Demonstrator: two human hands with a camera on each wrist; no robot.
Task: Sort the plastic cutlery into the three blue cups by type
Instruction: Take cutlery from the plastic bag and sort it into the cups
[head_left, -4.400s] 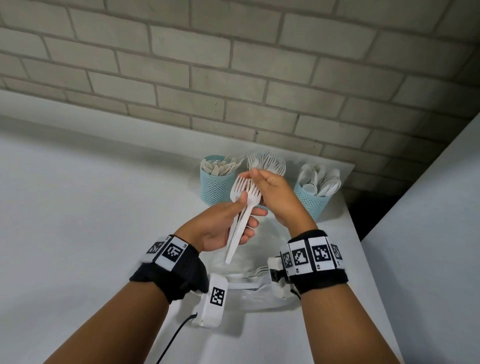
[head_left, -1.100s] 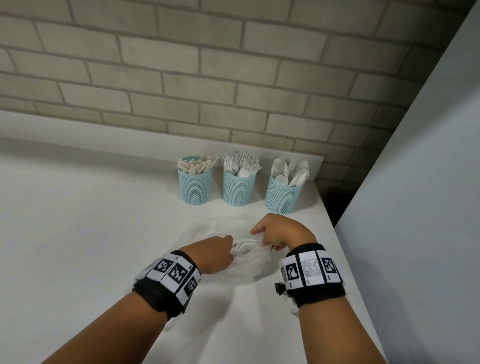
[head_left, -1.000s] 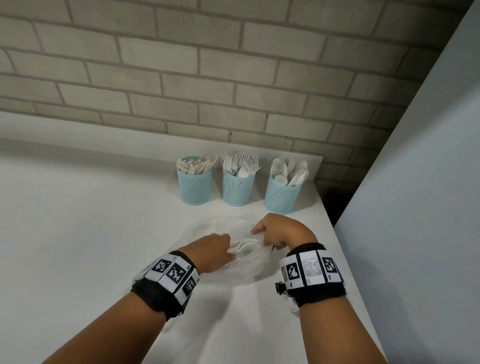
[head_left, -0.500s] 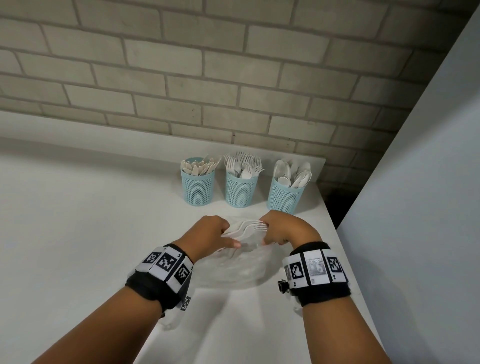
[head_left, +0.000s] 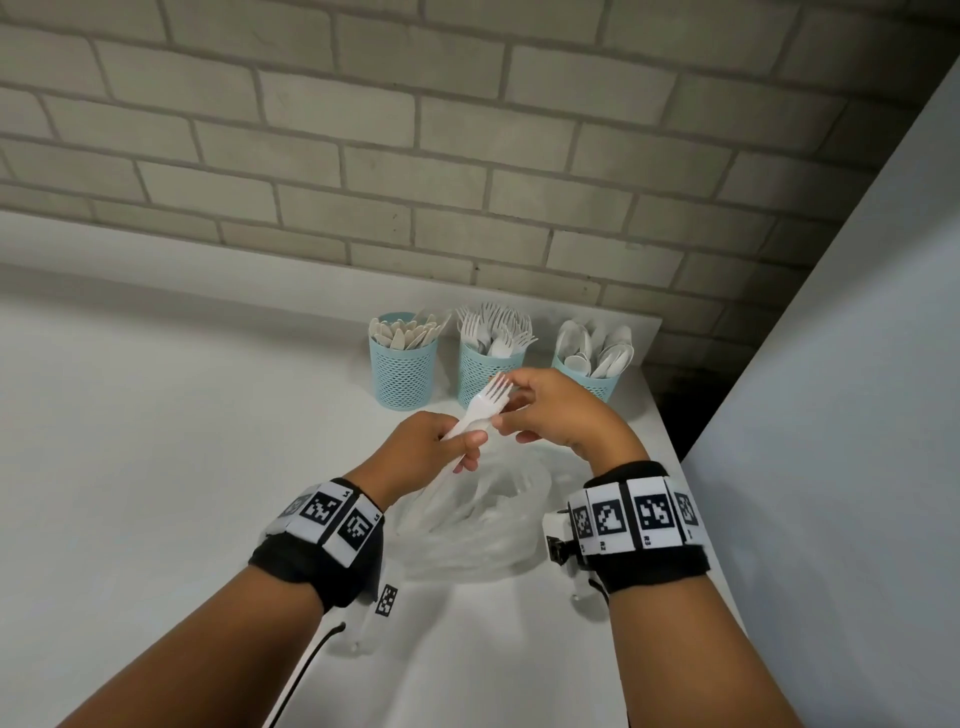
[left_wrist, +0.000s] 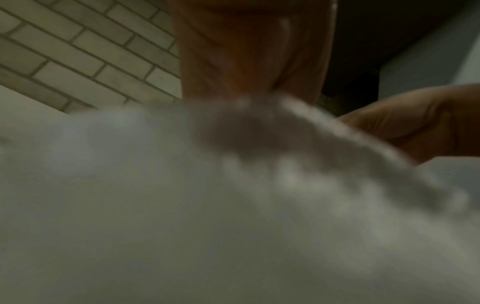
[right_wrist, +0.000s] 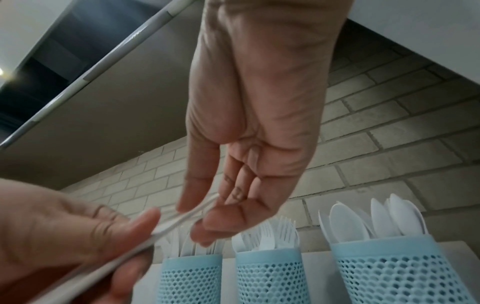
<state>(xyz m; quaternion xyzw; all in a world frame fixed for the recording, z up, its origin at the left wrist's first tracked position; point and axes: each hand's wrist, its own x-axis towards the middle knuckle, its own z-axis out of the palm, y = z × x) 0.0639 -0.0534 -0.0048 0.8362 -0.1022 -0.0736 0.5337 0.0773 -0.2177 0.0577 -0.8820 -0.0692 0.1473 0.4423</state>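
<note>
Three blue mesh cups stand in a row by the brick wall: knives in the left cup (head_left: 405, 374), forks in the middle cup (head_left: 485, 371), spoons in the right cup (head_left: 589, 382). My left hand (head_left: 457, 441) grips the handles of a small stack of white plastic forks (head_left: 485, 402), tines pointing up toward the middle cup. My right hand (head_left: 506, 410) pinches the stack near the tines. In the right wrist view the right hand's fingers (right_wrist: 221, 220) close on the forks (right_wrist: 182, 218), above the cups (right_wrist: 267, 275). The left wrist view is blurred.
A crumpled clear plastic bag (head_left: 483, 519) lies on the white counter (head_left: 182, 441) under my hands. The counter's right edge (head_left: 670, 447) is close, with a grey panel (head_left: 841, 415) beyond it. The brick wall (head_left: 415, 171) stands right behind the cups.
Both hands have lifted the forks out of the bag and raised them toward the cups. The stack has swung from lying flat to pointing tines-up.
</note>
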